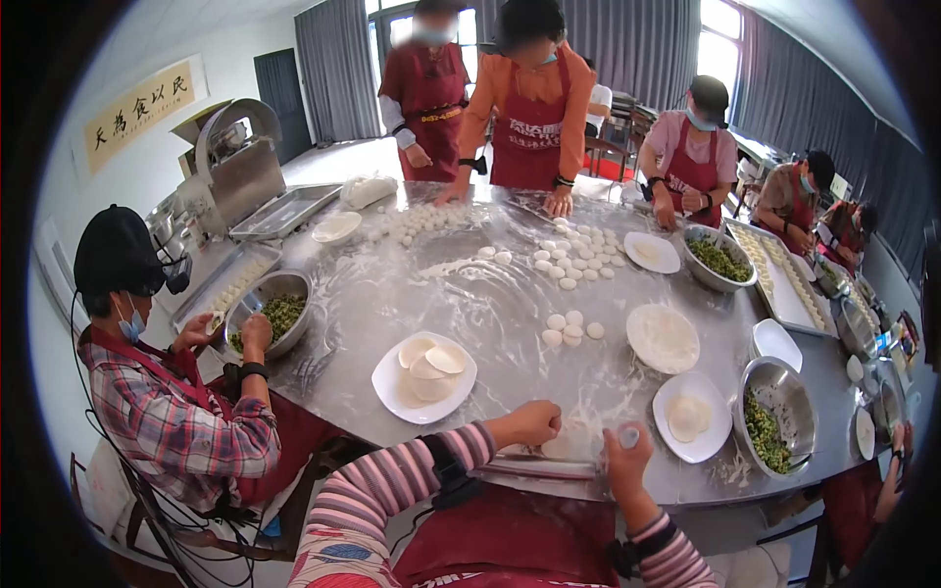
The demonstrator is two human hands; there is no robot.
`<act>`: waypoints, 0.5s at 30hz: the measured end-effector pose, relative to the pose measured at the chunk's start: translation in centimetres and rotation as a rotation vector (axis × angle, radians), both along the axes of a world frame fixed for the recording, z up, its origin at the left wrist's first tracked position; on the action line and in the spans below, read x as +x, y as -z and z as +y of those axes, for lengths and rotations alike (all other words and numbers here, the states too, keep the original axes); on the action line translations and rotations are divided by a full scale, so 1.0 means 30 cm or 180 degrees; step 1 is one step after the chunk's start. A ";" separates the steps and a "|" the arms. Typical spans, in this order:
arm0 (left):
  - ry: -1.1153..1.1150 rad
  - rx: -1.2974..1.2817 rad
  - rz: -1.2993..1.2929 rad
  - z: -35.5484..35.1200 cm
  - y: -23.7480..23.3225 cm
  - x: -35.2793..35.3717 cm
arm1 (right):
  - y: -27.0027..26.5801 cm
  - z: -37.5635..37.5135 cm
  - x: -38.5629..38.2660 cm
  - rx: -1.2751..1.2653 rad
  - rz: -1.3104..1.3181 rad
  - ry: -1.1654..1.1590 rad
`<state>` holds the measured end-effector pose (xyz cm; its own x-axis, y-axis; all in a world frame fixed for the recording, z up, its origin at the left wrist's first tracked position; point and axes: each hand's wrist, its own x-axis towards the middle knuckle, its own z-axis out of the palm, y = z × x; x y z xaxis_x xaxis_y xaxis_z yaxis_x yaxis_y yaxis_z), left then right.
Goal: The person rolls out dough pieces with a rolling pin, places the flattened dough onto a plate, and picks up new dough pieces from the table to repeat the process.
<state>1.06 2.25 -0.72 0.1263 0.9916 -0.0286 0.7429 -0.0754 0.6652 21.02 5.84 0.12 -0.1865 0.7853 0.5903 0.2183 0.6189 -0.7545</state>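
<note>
At the near edge of the steel table, my left hand point(535, 422) is closed beside a thin round dough wrapper point(563, 443) on the floured surface; what its fingers pinch is too small to make out. Right of the wrapper, my right hand point(628, 453) is closed around the end of a pale rolling pin point(630, 435). A white plate point(383, 377) with several wrappers lies beyond my left hand. To the right is another white plate point(717, 441) with wrappers. Several round dough pieces point(572, 330) sit ahead of my hands.
A steel bowl point(806, 404) of green filling stands at the right, near a plate of flour point(664, 339). At the left a person point(186, 421) works over another filling bowl point(302, 338). More people stand across the table point(392, 294); a dumpling tray point(821, 328) lies far right.
</note>
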 end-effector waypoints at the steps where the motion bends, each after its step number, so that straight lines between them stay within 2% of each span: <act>1: -0.0178 -0.0427 -0.0395 -0.016 -0.022 0.007 | -0.003 -0.015 0.013 -0.0423 0.0221 -0.0272; 2: -0.0347 -0.0882 -0.0789 -0.034 -0.031 0.016 | 0.027 0.018 -0.009 -0.0455 0.0221 -0.0271; 3: -0.0339 -0.0920 -0.0781 -0.028 -0.017 0.019 | 0.076 0.086 -0.055 -0.0540 0.0213 -0.0229; 5: -0.0308 -0.0115 -0.0163 0.017 0.007 0.028 | 0.092 0.154 -0.109 -0.0601 0.0214 -0.0181; 8: -0.0120 -0.0274 -0.0226 0.034 -0.010 0.022 | 0.054 0.160 -0.134 -0.0524 -0.0037 -0.0222; 9: 0.0090 -0.0125 0.0000 0.029 0.003 0.013 | 0.039 0.119 -0.097 -0.0208 -0.0073 -0.0077; 11: -0.0050 -0.0144 -0.0102 0.001 0.014 0.005 | 0.045 0.056 -0.032 0.0129 -0.0111 0.0044; 12: -0.0173 -0.0185 -0.0190 -0.012 0.008 0.001 | 0.064 0.028 0.005 -0.0445 0.0098 -0.0217; 13: -0.0270 -0.0669 -0.0616 -0.025 -0.010 -0.003 | 0.077 0.013 0.027 -0.1037 0.0305 -0.0467; 14: -0.0260 -0.0704 -0.0610 -0.022 -0.006 -0.002 | 0.089 0.035 0.004 -0.1070 0.0313 -0.0454; 15: -0.0181 -0.0509 -0.0337 -0.015 0.002 0.000 | 0.100 0.085 -0.047 -0.0601 0.0158 -0.0232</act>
